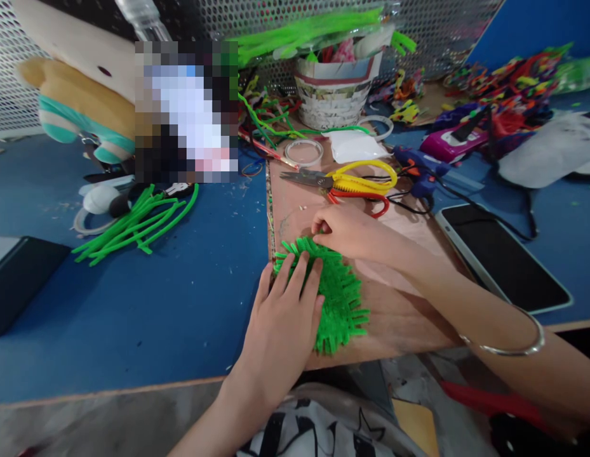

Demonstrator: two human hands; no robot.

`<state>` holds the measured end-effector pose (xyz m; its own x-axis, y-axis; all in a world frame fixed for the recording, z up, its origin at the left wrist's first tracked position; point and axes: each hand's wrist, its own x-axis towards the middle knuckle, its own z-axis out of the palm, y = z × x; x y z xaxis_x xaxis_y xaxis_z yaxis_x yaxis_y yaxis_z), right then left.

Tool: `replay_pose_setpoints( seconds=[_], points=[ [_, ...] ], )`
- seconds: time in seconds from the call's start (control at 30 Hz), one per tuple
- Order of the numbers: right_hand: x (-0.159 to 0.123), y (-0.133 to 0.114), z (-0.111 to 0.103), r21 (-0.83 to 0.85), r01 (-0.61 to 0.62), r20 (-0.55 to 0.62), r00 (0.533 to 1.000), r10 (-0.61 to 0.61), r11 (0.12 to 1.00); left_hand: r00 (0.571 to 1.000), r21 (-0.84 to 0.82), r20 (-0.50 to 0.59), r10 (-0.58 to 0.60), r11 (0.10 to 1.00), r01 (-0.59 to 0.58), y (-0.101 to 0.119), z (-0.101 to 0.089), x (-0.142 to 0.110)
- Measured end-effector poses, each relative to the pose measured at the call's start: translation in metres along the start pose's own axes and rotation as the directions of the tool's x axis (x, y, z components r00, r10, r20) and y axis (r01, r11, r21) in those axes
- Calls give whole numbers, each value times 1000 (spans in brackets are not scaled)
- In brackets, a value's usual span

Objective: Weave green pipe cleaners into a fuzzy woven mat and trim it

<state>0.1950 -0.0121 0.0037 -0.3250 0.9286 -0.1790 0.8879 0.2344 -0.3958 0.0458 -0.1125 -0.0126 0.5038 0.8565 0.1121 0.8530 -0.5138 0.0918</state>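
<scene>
A fuzzy green mat of pipe-cleaner pieces (340, 298) lies on a brown board (399, 317) near the table's front edge. My left hand (282, 317) lies flat on the mat's left side, fingers stretched out and slightly apart, pressing it down. My right hand (345, 231) is at the mat's far edge with its fingertips pinched together on one green strand end. A metal bangle (514, 346) circles my right forearm.
Yellow and red scissors (347, 183) lie behind the board. A loose bundle of green pipe cleaners (133, 225) lies to the left on the blue table (133, 304). A phone (504, 254) is on the right, a woven basket (335, 92) at the back, a plush toy (75, 108) at far left.
</scene>
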Motion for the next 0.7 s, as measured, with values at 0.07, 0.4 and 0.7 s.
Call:
replay_pose_setpoints(
  seconds=[0.07,0.4,0.7],
  points=[
    [0,-1,3,-13,-7,-18,1000,7,1000,1000,-7,8,-6,1000,6,0,-1,0],
    [2,2,2,28,55,-39,998,-54,998,1000,-8,4,4,1000,-4,0,0,0],
    [0,5,3,58,149,3,989,-149,987,1000,-13,0,12,1000,-12,-1,1,-1]
  ],
)
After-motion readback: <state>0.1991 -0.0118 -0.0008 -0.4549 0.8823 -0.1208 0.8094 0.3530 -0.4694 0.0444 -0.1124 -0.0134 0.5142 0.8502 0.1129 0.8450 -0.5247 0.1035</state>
